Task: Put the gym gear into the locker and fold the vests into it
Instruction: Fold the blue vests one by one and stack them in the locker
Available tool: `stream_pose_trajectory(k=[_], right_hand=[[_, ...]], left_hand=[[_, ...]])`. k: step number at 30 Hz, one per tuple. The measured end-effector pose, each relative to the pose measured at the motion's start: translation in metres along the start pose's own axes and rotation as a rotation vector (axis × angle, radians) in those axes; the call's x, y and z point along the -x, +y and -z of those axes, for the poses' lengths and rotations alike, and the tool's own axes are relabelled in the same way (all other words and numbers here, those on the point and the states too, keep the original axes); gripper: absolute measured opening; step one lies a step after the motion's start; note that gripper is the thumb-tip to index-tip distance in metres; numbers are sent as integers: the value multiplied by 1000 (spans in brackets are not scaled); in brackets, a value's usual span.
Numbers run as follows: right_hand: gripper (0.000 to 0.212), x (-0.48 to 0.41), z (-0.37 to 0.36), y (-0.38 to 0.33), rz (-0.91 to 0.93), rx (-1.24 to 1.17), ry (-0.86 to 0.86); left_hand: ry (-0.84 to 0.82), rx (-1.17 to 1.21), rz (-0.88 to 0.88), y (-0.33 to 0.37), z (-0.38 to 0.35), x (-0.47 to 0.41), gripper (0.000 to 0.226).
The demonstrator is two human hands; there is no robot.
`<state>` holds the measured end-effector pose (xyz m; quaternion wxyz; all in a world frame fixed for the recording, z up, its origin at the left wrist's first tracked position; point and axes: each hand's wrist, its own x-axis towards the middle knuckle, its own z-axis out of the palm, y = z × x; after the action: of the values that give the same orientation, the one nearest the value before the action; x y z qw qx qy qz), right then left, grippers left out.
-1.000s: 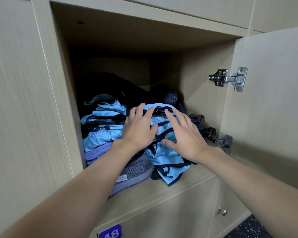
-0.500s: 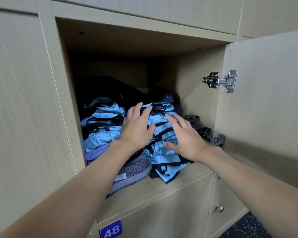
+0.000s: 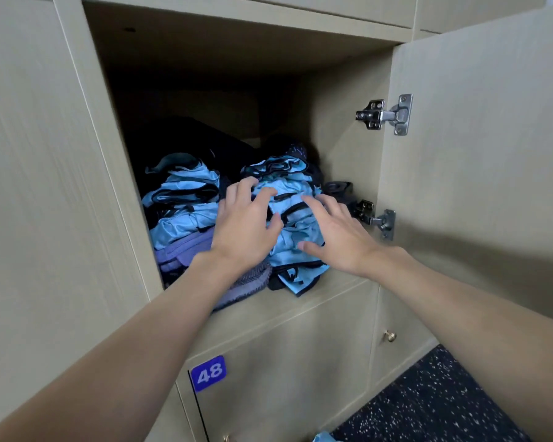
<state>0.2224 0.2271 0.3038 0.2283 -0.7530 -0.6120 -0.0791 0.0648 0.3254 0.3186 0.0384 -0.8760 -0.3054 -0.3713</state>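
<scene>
Biggest thing in shot is the locker [image 3: 342, 129], with its door [image 3: 492, 138] swung open on the right. A dark bag [image 3: 205, 138] is shoved against the back wall.

In front of that the vests sit in two heaps. The left pile [image 3: 186, 205] is against the left wall, and the right pile [image 3: 292, 215] is near the middle, with its bottom layer reaching almost to the front edge of the locker floor. They're light blue with black trim, folded pretty loosely, lots of bunched edges. A grey knit shoe [image 3: 249, 282] sits at the front edge, under the left wrist.

My guess is this fabric is thin, slick and floppy and weighs nothing, so a stack will slump or slide apart if you grab one layer. Better to press flat on top, or scoop from underneath with both hands at the sides.

The left hand [image 3: 246, 228] and right hand [image 3: 339, 237] are both flat on the right pile, fingers spread. So the grip is wide on both, holding nothing, just pressing down.

Small stuff: two metal hinges [image 3: 385, 114] and a blue tag [image 3: 208, 373] reading 48 below.
</scene>
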Motion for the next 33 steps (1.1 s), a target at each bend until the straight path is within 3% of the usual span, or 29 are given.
stream_pose_trajectory(k=[9, 15, 25, 29, 33], right_hand=[[80, 94, -30, 21, -136, -26, -1], [76, 180, -75, 48, -261, -145, -132], [66, 314, -182, 101, -495, -245, -391], [60, 316, -226, 116, -557, -258, -434], [74, 302, -274, 128, -560, -396, -488]], left_hand=[[-247, 228, -90, 47, -41, 86, 47], [-417, 379, -50, 78, -90, 172, 21], [-856, 342, 56, 69, -197, 314, 30], [-894, 246, 97, 47, -233, 344, 38], [-916, 192, 88, 36, -265, 355, 52]])
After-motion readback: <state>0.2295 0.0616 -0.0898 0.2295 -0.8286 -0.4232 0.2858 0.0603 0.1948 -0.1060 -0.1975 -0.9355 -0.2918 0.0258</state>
